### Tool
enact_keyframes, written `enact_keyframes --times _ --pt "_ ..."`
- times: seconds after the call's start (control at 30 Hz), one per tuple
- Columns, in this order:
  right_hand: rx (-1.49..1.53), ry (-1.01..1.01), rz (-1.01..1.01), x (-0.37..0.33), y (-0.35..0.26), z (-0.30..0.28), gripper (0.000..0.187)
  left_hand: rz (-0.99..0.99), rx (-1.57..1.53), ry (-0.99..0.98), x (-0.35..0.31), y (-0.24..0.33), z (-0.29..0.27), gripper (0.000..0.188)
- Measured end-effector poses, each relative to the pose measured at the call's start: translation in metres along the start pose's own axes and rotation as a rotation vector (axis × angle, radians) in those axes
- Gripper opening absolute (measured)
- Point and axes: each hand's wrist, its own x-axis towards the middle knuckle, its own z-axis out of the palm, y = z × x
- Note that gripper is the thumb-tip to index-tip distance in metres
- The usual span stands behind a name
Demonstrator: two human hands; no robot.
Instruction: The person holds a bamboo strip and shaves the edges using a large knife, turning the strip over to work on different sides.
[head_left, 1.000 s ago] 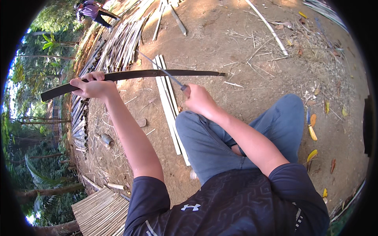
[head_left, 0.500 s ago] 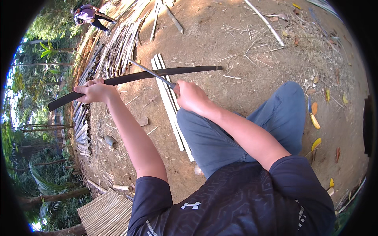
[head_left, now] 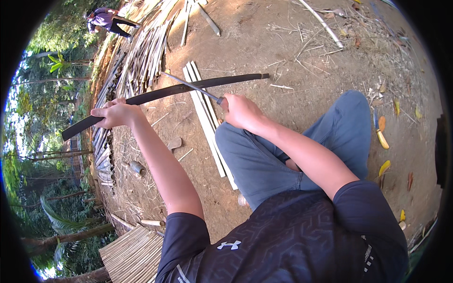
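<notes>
My left hand (head_left: 115, 114) is closed around a long, dark, slightly curved bamboo strip (head_left: 158, 94) near its left end. The strip slants up to the right, its far end reaching past my right hand. In my right hand (head_left: 240, 111), closed in a fist, is the dark handle of a slim-bladed knife (head_left: 200, 88). Its narrow metal blade points up and left and crosses the middle of the strip. Whether the edge bites into the strip is too fine to make out. My right wrist is over my bent knee.
Pale bamboo slats (head_left: 207, 129) lie beside my leg. Bundled poles (head_left: 146, 52) stretch along the left, where a person (head_left: 111, 21) stands far off. A cylindrical container (head_left: 137, 167), a slatted bamboo mat (head_left: 132, 254) and a yellow-handled knife (head_left: 381, 134) are on the ground.
My right hand has shifted a little to the right, drawing the knife along with it. The strip now tilts slightly more steeply. The whole view has moved a little.
</notes>
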Motion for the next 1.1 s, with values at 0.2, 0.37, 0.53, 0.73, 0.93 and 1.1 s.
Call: enact_keyframes --times 0.2,0.37,0.53,0.73,0.93,1.1 --pt "0.079 -0.009 0.11 0.001 0.017 -0.004 0.022 -0.023 -0.033 0.038 0.006 -0.002 0.003 0.046" --pt "-0.041 0.076 0.192 0.014 0.041 -0.011 0.024 0.03 -0.05 -0.014 0.0 -0.004 0.018 0.043" --pt "-0.129 -0.002 0.086 0.011 0.032 -0.016 0.021 0.027 -0.031 -0.04 -0.001 -0.004 0.016 0.04" --pt "-0.036 -0.059 0.31 0.035 0.082 -0.028 0.024 0.011 -0.034 -0.012 -0.004 0.0 0.022 0.037" --pt "0.024 0.075 0.122 0.023 0.088 -0.006 0.021 0.053 -0.01 0.002 0.014 -0.017 0.022 0.038" --pt "-0.031 0.009 0.113 0.028 0.064 -0.003 0.019 0.033 0.015 0.051 0.03 -0.028 0.011 0.043"
